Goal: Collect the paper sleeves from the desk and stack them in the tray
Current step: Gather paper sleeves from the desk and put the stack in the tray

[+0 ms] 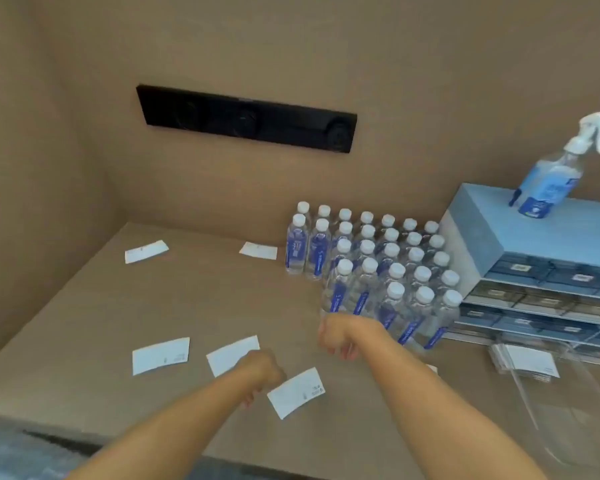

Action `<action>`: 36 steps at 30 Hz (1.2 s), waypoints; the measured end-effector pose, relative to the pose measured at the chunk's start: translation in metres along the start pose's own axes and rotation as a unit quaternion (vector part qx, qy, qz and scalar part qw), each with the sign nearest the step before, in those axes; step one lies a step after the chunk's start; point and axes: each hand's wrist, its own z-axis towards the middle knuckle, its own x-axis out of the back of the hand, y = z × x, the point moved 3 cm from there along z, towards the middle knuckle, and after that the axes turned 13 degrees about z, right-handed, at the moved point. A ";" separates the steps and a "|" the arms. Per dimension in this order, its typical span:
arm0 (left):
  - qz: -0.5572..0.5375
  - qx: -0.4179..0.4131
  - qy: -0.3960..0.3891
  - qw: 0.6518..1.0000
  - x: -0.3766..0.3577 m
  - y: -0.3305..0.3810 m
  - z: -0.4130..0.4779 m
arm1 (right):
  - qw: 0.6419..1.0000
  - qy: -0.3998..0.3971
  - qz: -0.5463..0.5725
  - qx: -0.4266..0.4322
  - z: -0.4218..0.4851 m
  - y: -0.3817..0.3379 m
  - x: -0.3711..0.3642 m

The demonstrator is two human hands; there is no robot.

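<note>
Several white paper sleeves lie scattered on the brown desk: two far ones (146, 251) (258, 250) and three near ones (160, 355) (231, 353) (296, 392). My left hand (260, 370) hangs knuckles-up between the two rightmost near sleeves, covering a corner of one and meeting the edge of the other; its fingertips are hidden. My right hand (336, 337) hovers in front of the bottles, fingers curled, with nothing visible in it. A clear plastic tray (565, 393) at the right holds a stack of sleeves (525, 363). A white corner (432, 368) peeks from behind my right forearm.
A block of several water bottles (378, 271) stands at the back right of the desk. A blue drawer cabinet (534, 258) carries a spray bottle (551, 181). A black socket panel (246, 117) sits in the back wall. The desk's front edge (118, 441) is near me.
</note>
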 end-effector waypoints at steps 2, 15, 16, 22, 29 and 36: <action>0.006 0.019 0.027 0.999 -0.012 0.006 0.010 | 1.000 -0.004 0.001 -0.016 0.017 0.015 -0.009; -0.111 0.056 0.104 0.987 -0.070 0.010 0.052 | 0.983 0.145 0.105 -0.035 0.072 0.050 -0.081; -0.139 0.063 0.107 0.983 -0.070 0.009 0.053 | 0.979 0.145 0.132 -0.047 0.074 0.050 -0.084; -0.319 0.108 0.093 0.937 -0.070 -0.013 0.064 | 0.947 0.158 0.274 -0.063 0.081 0.053 -0.089; -0.439 0.149 0.103 0.880 -0.075 -0.046 0.060 | 0.884 0.054 0.462 -0.043 0.079 0.026 -0.090; -0.536 0.180 0.109 0.818 -0.055 -0.093 0.068 | 0.861 0.010 0.509 -0.006 0.089 -0.017 -0.069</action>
